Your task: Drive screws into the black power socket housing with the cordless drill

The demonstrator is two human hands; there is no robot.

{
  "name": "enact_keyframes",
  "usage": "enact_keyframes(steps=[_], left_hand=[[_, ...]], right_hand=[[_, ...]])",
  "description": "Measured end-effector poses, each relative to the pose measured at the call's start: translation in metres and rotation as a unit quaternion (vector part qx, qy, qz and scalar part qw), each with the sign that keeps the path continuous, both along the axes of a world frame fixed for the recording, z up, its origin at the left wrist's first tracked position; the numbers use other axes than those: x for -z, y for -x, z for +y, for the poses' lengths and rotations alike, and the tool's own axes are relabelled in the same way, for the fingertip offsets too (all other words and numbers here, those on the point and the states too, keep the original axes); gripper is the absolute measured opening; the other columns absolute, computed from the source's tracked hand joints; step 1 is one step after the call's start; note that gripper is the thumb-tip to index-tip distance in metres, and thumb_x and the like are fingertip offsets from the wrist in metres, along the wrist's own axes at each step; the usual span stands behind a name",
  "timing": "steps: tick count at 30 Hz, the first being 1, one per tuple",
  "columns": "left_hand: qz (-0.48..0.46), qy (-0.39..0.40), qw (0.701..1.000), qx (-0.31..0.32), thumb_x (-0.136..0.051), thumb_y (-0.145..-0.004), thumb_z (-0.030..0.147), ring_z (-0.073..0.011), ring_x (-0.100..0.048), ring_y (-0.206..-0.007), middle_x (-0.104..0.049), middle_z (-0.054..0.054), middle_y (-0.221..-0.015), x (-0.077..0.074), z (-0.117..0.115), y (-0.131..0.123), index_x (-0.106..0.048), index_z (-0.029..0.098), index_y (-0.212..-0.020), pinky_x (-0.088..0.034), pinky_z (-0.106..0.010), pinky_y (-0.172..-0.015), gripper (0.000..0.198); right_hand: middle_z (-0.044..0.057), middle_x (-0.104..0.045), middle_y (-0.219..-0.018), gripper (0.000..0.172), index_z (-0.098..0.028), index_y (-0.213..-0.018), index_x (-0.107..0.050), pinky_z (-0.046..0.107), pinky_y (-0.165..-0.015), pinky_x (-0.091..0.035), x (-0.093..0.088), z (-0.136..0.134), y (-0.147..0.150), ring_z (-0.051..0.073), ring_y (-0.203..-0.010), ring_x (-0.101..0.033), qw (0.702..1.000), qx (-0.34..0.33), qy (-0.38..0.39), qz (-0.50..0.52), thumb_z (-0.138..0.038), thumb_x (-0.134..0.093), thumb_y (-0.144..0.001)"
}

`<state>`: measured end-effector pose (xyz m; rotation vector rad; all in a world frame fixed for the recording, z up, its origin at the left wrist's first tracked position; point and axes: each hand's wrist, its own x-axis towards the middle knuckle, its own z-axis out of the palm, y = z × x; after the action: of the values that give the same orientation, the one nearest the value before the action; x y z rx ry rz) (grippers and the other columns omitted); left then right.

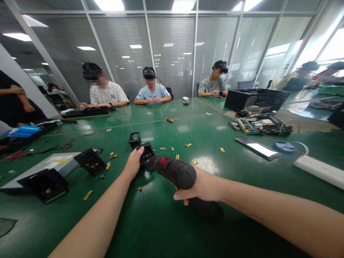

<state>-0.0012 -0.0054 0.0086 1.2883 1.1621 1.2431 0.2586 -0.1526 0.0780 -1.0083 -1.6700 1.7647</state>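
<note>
My right hand (pixel 199 186) is wrapped round the grip of a black cordless drill (pixel 174 172) with a red switch on top. Its nose points left into a black plastic box (pixel 147 154) with small brass parts inside; whether the tip touches a screw is hidden. Closed on the left rim of that box, my left hand (pixel 135 161) holds it tilted on the green table. Just behind it is a black square frame (pixel 134 138). Small brass plates (pixel 177 157) lie scattered beyond the drill, and a brass piece (pixel 139 189) sits nearer me.
To the left, two more black boxes (pixel 91 161) stand by a silver metal case (pixel 67 157). A phone (pixel 256 147), a white power strip (pixel 319 168), a circuit board (pixel 264 123) and a black computer case (pixel 252 98) are on the right. Several people sit across the table.
</note>
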Motion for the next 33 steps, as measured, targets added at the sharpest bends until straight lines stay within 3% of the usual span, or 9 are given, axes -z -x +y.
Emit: enact_keyframes(steps=[26, 33], left_hand=[[0.011, -0.014, 1.0, 0.005, -0.06, -0.077, 0.065, -0.0234, -0.068, -0.075, -0.072, -0.008, -0.089, 0.0055, 0.0034, 0.0005, -0.065, 0.014, -0.107, -0.055, -0.034, -0.065, 0.059], [0.004, -0.007, 1.0, -0.001, -0.061, -0.076, 0.065, -0.0243, -0.068, -0.075, -0.072, -0.007, -0.087, 0.0048, 0.0014, 0.0002, -0.066, 0.015, -0.102, -0.055, -0.035, -0.064, 0.057]], right_hand=[[0.0, -0.061, -0.077, 0.03, -0.015, -0.088, -0.056, 0.026, -0.055, -0.049, -0.0015, -0.0029, -0.0005, 0.013, -0.056, -0.063, 0.999, 0.024, -0.029, -0.009, -0.018, -0.078, -0.068], [-0.004, -0.06, -0.065, 0.035, -0.017, -0.083, -0.052, 0.025, -0.051, -0.051, 0.0045, 0.0035, -0.0006, 0.014, -0.052, -0.065, 0.997, -0.013, 0.071, 0.04, -0.018, -0.08, -0.062]])
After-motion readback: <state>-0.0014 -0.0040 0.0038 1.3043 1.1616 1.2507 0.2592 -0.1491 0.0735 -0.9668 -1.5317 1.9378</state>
